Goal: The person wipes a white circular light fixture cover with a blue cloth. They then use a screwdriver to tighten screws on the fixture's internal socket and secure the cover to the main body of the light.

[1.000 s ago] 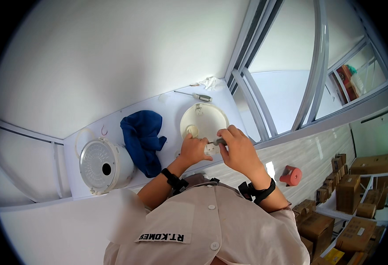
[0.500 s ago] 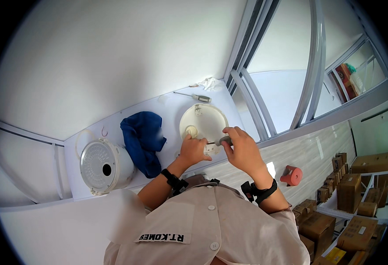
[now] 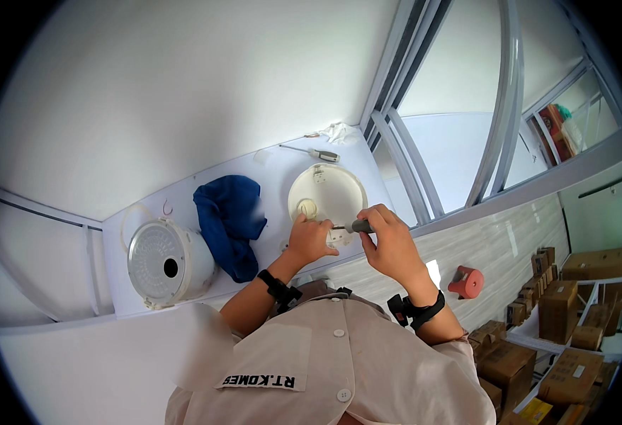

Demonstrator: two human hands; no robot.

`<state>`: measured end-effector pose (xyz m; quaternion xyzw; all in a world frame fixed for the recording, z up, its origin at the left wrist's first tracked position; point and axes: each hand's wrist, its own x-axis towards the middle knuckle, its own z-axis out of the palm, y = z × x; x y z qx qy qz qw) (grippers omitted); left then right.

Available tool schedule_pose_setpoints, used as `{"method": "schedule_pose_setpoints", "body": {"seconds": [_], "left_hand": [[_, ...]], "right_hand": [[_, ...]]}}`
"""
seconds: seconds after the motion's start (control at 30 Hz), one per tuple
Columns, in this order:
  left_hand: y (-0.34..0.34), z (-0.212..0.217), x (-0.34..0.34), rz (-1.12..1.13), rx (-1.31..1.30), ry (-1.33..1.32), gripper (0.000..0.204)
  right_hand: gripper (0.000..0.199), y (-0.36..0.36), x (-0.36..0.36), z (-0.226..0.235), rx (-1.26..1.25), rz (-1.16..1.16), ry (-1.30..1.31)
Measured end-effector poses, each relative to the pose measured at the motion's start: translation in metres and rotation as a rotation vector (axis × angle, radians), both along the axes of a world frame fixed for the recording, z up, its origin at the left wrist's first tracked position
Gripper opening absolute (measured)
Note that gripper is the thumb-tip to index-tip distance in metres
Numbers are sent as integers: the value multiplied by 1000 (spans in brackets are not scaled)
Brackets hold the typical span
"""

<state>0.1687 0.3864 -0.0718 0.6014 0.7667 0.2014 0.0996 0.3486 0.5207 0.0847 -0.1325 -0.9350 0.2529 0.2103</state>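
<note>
The left hand (image 3: 309,239) presses down on the round white plastic appliance lid (image 3: 326,195) at its six o'clock edge; the right hand (image 3: 389,242) grips a grey-handled screwdriver (image 3: 353,227) pointing toward nine o'clock.

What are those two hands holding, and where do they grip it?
The right hand grips a screwdriver by its dark handle. The left hand holds a small white part at its edge, beside the round white lid.
</note>
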Motion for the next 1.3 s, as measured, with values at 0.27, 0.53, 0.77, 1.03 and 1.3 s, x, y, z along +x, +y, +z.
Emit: {"method": "schedule_pose_setpoints", "body": {"seconds": [0.27,0.53,0.77,1.03,1.3], "left_hand": [[-10,0,0,-5,61,16,69],[-10,2,1,46,154,-122,37],[-1,-4,-2,27,217,-55,16],[8,-9,-1,21,185,-68,14],[15,-9,5,27,182,102,13]], "right_hand": [[32,-1,3,-1,-109,-267,-239],[35,0,6,-9,-131,-59,64],[42,-1,8,-5,-156,-32,72],[51,-8,1,5,-150,39,80],[47,-1,5,2,-112,11,92]]}}
